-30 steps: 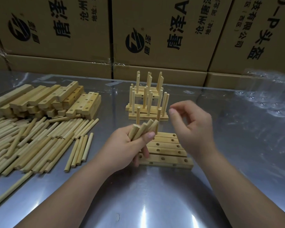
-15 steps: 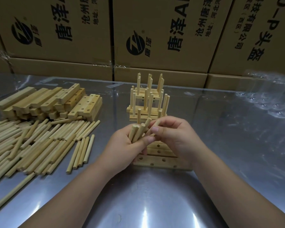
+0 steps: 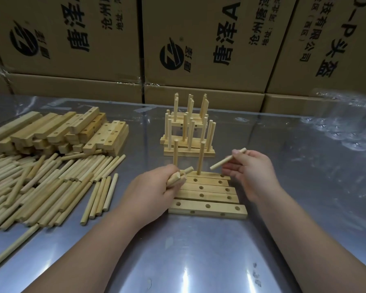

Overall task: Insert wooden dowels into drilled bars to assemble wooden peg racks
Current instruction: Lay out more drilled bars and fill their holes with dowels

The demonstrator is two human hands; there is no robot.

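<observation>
Dowel: light, stiff, smooth wood, likely to roll if dropped. Best pinched near the upper end, leaving the lower tip free for the hole. The right hand pinches it that way, tilted, with the tip just above the far bar, which lies on the desk between the hands. The left hand grips a small bundle of spare dowels over the bars' left ends. Half a second ago the right hand was at the bundle, drawing one out; now it is apart from it, holding a single dowel.
</observation>
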